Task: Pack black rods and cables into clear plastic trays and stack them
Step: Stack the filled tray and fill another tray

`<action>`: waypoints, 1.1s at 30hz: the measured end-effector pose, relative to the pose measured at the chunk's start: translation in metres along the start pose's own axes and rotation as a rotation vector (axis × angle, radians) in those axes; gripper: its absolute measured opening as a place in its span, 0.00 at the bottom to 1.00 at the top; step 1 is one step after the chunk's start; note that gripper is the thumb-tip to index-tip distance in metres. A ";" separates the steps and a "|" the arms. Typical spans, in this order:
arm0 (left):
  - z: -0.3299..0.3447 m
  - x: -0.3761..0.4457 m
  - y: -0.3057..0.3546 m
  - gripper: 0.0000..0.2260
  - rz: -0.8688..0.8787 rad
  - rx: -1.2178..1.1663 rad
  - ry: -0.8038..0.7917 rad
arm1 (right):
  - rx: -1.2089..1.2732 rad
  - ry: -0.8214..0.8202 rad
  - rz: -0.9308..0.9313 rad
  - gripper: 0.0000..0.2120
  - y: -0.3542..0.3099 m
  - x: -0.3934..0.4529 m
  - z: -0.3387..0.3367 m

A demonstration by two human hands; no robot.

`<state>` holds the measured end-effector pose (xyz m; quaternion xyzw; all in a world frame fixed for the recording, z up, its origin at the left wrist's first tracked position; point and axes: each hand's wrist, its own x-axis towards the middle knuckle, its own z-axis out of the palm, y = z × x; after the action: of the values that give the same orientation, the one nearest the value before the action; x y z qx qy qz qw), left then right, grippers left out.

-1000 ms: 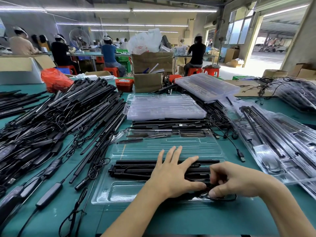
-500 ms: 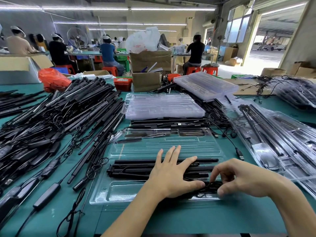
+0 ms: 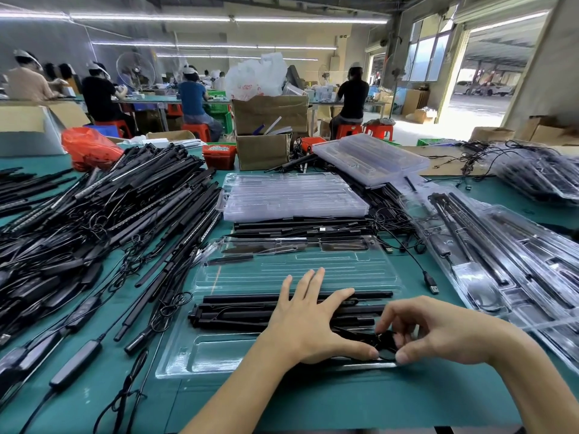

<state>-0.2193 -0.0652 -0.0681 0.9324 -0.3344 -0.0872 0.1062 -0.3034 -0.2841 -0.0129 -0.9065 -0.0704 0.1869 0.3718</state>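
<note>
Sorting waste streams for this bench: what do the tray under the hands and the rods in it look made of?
Tray: thin clear glossy plastic, likely thermoformed; the green table shows through and its moulded ridges glint. Rods: matte black, hard and straight; plastic or coated metal, cannot tell which.

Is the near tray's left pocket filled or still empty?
Empty: the near tray shows only clear plastic in its left pocket, while black rods lie above it.
</note>
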 end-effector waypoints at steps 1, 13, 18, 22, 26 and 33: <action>0.000 0.000 0.000 0.49 -0.001 -0.001 0.000 | -0.004 0.020 -0.001 0.15 0.002 0.001 0.001; -0.003 0.001 0.001 0.49 -0.011 -0.019 -0.024 | 0.065 0.007 -0.013 0.13 0.004 -0.002 -0.009; -0.004 0.000 0.001 0.49 -0.011 -0.023 -0.032 | 0.082 0.038 -0.008 0.12 0.005 -0.002 -0.008; -0.004 0.000 0.002 0.49 -0.018 -0.024 -0.031 | -0.049 0.100 0.027 0.11 -0.003 0.004 0.003; -0.004 -0.001 0.001 0.48 -0.006 -0.022 -0.021 | -0.125 0.132 0.050 0.13 -0.008 0.012 0.010; 0.000 0.000 0.002 0.43 -0.021 0.002 0.018 | -0.214 0.121 0.079 0.11 -0.009 0.021 0.011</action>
<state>-0.2204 -0.0672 -0.0675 0.9367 -0.3236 -0.0797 0.1071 -0.2887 -0.2645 -0.0198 -0.9527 -0.0318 0.1379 0.2689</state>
